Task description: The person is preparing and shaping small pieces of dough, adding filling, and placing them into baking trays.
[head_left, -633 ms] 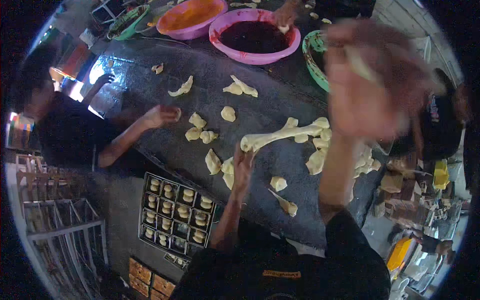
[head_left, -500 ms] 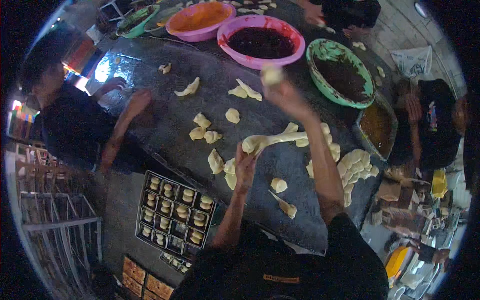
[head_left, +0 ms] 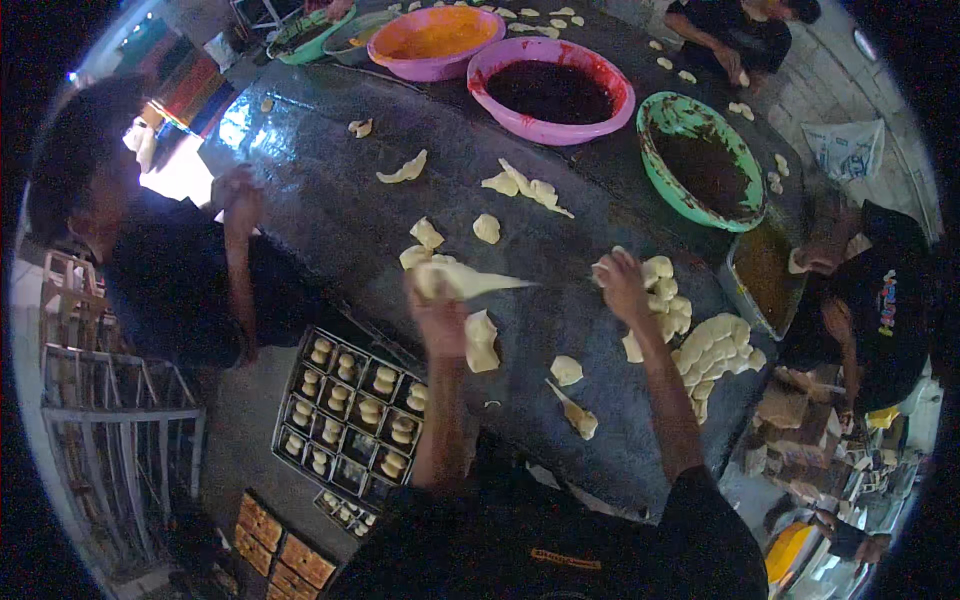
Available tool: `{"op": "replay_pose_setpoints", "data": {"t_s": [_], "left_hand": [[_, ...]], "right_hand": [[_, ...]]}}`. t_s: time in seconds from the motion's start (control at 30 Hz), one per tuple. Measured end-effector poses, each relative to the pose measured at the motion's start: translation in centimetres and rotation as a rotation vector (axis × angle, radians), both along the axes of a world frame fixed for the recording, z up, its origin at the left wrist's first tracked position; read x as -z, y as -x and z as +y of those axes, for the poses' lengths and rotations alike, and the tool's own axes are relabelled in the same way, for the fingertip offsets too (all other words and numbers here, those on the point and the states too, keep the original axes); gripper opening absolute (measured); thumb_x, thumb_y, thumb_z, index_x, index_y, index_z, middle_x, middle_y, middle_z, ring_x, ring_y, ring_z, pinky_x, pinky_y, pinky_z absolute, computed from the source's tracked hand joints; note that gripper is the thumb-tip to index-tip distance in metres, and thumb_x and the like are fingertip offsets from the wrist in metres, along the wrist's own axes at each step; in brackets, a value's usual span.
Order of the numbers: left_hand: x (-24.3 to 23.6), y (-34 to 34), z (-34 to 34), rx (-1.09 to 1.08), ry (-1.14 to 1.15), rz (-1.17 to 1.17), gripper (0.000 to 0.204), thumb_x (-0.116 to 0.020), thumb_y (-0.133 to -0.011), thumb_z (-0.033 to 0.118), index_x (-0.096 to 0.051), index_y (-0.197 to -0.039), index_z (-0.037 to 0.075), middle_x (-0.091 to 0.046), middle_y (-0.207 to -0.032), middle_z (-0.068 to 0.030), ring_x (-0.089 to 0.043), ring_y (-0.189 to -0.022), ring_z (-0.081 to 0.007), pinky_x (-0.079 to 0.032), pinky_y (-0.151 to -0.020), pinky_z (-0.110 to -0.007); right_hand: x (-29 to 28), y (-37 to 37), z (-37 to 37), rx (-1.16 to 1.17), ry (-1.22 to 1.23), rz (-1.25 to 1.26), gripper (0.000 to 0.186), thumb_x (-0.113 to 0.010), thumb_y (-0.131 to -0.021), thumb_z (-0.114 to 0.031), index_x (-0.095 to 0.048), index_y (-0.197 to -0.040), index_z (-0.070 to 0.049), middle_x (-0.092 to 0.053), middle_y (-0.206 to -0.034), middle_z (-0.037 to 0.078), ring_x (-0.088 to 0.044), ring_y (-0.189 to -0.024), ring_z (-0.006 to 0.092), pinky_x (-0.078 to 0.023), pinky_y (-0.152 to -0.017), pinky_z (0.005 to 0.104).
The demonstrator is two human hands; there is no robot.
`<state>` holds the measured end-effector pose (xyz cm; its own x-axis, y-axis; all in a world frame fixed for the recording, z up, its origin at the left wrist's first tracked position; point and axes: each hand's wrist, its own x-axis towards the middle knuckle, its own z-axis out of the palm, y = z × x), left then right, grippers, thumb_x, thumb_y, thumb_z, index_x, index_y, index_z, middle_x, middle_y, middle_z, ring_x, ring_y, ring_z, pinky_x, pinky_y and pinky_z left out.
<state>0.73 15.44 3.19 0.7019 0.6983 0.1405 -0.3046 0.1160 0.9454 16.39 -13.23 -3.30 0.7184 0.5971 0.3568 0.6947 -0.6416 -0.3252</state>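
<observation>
My left hand (head_left: 437, 315) grips a soft, stretched lump of pale dough (head_left: 455, 280) whose tapered tail points right. My right hand (head_left: 622, 285) is closed on a small piece of dough at the edge of a heap of pieces (head_left: 668, 298). To its lower right lies a flattened mass of joined dough balls (head_left: 712, 355). Loose pieces rest on the dark worktable (head_left: 335, 210), among them a piece (head_left: 567, 371) between my arms and a long group (head_left: 535, 190) beyond my hands.
Pink bowls of orange (head_left: 437, 40) and dark red filling (head_left: 550, 90), green bowls (head_left: 700, 165) and a metal tray (head_left: 755, 275) line the far side. Divided pans of dough (head_left: 350, 410) sit lower left. Co-workers stand left (head_left: 170, 280), right (head_left: 860, 300) and at top right (head_left: 735, 40).
My right hand, raised and blurred earlier, has come down beside the heap. My left hand has moved left; its dough is shorter and tapered. More dough now lies in the group beyond my hands.
</observation>
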Motion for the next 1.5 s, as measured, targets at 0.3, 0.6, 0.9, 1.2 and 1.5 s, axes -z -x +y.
{"op": "replay_pose_setpoints", "data": {"t_s": [0.3, 0.6, 0.9, 1.2, 1.5], "left_hand": [[-9.2, 3.3, -1.6, 0.279, 0.513, -0.302, 0.039, -0.053, -0.095, 0.013, -0.041, -0.131, 0.007, -0.053, -0.120, -0.0085, -0.055, -0.107, -0.0178, -0.046, -0.093, -0.033], [-10.3, 5.3, -3.2, 0.406, 0.202, 0.150, 0.037, -0.056, -0.097, 0.026, -0.051, -0.129, 0.009, -0.057, -0.119, -0.0064, -0.056, -0.106, -0.0160, -0.046, -0.089, -0.032], [-11.9, 7.8, -4.5, 0.444, 0.072, 0.184, 0.030, -0.062, -0.091, 0.012, -0.062, -0.120, 0.004, -0.064, -0.114, -0.0086, -0.061, -0.103, -0.0180, -0.048, -0.090, -0.031], [-12.7, 8.0, -8.4, 0.558, 0.067, 0.234, 0.022, -0.063, -0.091, 0.014, -0.060, -0.109, 0.002, -0.062, -0.103, -0.0058, -0.059, -0.092, -0.0136, -0.050, -0.082, -0.029], [-1.8, 11.6, 5.4, 0.031, 0.005, 0.287, 0.029, -0.068, -0.091, 0.023, -0.058, -0.112, 0.007, -0.059, -0.101, -0.0058, -0.059, -0.093, -0.0160, -0.054, -0.086, -0.037]], "right_hand": [[-13.1, 7.6, 8.2, -0.039, -0.631, 0.624, 0.058, -0.056, -0.097, -0.038, -0.038, -0.146, -0.011, -0.046, -0.141, 0.013, -0.045, -0.124, 0.0233, -0.032, -0.108, 0.0374], [-14.5, 13.3, 10.5, -0.039, -0.824, 1.188, 0.046, -0.066, -0.092, -0.027, -0.054, -0.128, 0.000, -0.064, -0.101, 0.007, -0.060, -0.089, 0.0146, -0.049, -0.083, 0.0285], [-17.2, 14.7, 6.2, -0.037, -0.736, 1.063, 0.064, -0.070, -0.088, -0.019, -0.038, -0.142, -0.007, -0.053, -0.126, 0.010, -0.058, -0.108, 0.0237, -0.046, -0.096, 0.0401], [-14.8, 18.5, 4.5, -0.187, -0.318, 0.359, 0.038, -0.068, -0.086, -0.017, -0.051, -0.117, -0.003, -0.052, -0.112, 0.020, -0.051, -0.110, 0.0390, -0.041, -0.094, 0.0476], [-15.6, 19.5, -4.3, -0.814, -1.685, 1.251, 0.033, -0.065, -0.086, -0.027, -0.055, -0.113, -0.009, -0.056, -0.084, 0.007, -0.057, -0.081, 0.0222, -0.048, -0.080, 0.0403]]}}
